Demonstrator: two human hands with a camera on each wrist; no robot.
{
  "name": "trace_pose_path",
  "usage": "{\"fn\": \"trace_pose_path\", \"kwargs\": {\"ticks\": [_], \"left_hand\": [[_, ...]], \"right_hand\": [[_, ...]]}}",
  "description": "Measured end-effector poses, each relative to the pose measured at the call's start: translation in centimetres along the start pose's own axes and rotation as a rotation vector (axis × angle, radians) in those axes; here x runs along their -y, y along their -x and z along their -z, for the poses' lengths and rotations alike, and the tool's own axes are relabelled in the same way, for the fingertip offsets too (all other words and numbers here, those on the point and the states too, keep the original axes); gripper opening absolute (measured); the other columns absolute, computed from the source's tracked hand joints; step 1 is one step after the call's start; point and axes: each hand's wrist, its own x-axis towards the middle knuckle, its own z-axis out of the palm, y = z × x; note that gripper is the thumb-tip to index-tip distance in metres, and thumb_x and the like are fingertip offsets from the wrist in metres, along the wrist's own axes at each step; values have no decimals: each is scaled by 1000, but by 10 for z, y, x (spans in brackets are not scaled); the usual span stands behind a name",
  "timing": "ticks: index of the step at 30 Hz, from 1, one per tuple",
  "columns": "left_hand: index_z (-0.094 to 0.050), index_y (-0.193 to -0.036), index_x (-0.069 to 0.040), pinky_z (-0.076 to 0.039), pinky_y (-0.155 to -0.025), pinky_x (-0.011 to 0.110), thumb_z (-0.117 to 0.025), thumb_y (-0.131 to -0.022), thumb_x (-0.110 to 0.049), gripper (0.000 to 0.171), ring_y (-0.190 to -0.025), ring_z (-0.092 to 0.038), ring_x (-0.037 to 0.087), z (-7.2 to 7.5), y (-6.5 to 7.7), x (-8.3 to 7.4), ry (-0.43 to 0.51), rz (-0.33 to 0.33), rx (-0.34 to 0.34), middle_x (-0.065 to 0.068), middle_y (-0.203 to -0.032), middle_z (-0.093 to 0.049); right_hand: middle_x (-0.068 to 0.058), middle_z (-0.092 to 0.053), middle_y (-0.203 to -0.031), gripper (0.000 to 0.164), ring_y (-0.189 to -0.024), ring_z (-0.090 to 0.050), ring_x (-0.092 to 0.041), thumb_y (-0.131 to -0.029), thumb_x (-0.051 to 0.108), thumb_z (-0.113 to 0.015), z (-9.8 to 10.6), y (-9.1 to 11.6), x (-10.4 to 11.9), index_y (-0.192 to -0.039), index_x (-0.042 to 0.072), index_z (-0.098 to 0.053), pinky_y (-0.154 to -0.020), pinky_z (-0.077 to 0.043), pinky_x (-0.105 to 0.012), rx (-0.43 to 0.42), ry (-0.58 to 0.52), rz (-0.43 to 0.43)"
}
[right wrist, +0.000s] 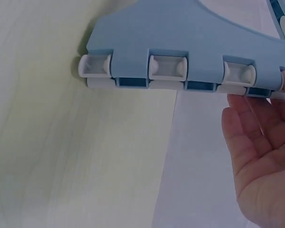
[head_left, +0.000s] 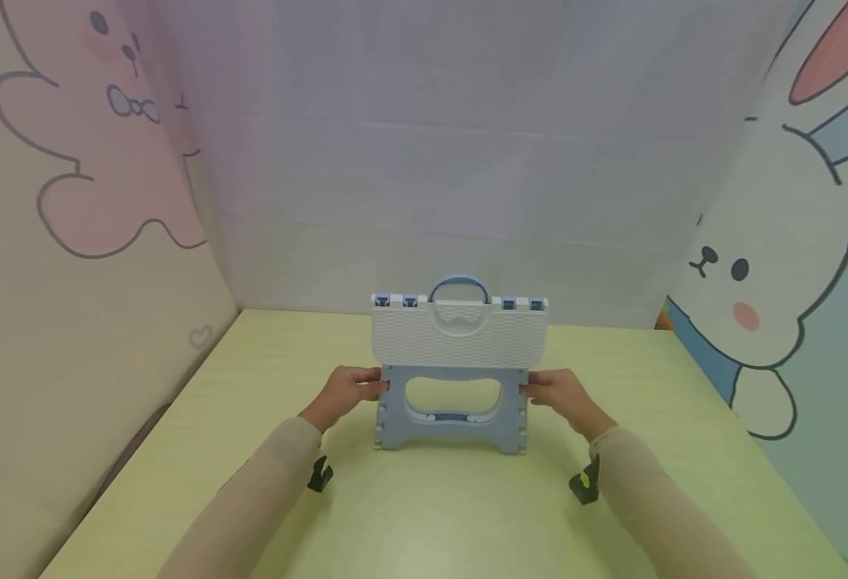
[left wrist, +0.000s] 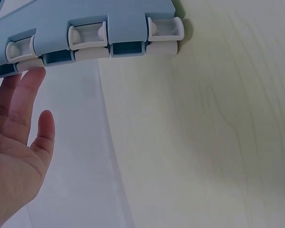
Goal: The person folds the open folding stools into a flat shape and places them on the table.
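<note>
A folding step stool (head_left: 460, 336) stands upright on the table, folded flat, with a white textured top and a light blue leg panel (head_left: 453, 434). Its blue carry handle (head_left: 460, 280) sticks up at the top. My left hand (head_left: 346, 394) grips the leg panel's left edge just under the white top, and my right hand (head_left: 563, 396) holds the opposite edge at the same height. In the left wrist view, fingertips (left wrist: 37, 75) meet the hinged edge (left wrist: 88, 35) with its white rollers. The right wrist view has the fingers (right wrist: 249, 121) behind a similar edge.
Under the stool lies a pale yellow table (head_left: 424, 515). A whitish sheet (head_left: 467, 177) hangs behind it. Side walls carry a pink cartoon figure (head_left: 105, 177) on the left and a white rabbit (head_left: 779, 265) on the right. A small black device (head_left: 320, 474) hangs by each wrist.
</note>
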Motion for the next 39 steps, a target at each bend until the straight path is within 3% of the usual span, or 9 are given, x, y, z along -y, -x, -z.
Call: {"fn": "trace_pose_path", "kwargs": {"ticks": [6, 12, 24, 32, 39], "left_hand": [[-58, -121, 11, -49, -89, 46, -61, -92, -6, 35, -99, -65, 34, 6, -5, -3, -16, -2, 19, 24, -116, -63], [-62, -115, 13, -53, -81, 41, -63, -90, -5, 31, -85, -68, 29, 7, -5, -7, -42, 33, -11, 23, -107, -67], [-63, -115, 11, -53, -82, 43, -62, -91, -6, 30, -81, -69, 27, 4, 0, -10, -72, 64, -19, 21, -104, -69], [-65, -114, 9, -52, -80, 43, -64, -91, -11, 30, -64, -63, 19, 3, -4, -9, -114, 84, -12, 18, -98, -71], [-67, -112, 7, -50, -77, 48, -65, -90, -13, 30, -58, -54, 15, 3, -5, -6, -154, 97, 3, 15, -96, -72]], "right_hand": [[-26, -63, -116, 42, -104, -62, -37, -88, 12, -66, 6, -6, 7, -120, -13, -58, -84, -52, -44, 29, 102, -43], [-19, -69, -105, 44, -95, -65, -28, -83, 25, -73, 10, -7, 11, -112, -8, -67, -81, -52, -44, 77, 132, -27], [-22, -69, -103, 34, -94, -65, -33, -86, 9, -66, 1, -5, 13, -111, -14, -64, -83, -51, -46, 27, 202, -64], [-22, -70, -97, 32, -87, -66, -31, -85, 8, -65, -1, -8, 9, -108, -14, -65, -82, -51, -47, -27, 185, -80], [-23, -69, -96, 32, -87, -67, -34, -85, 7, -65, -1, -7, 6, -107, -16, -63, -85, -51, -48, 12, 169, -106]]}}
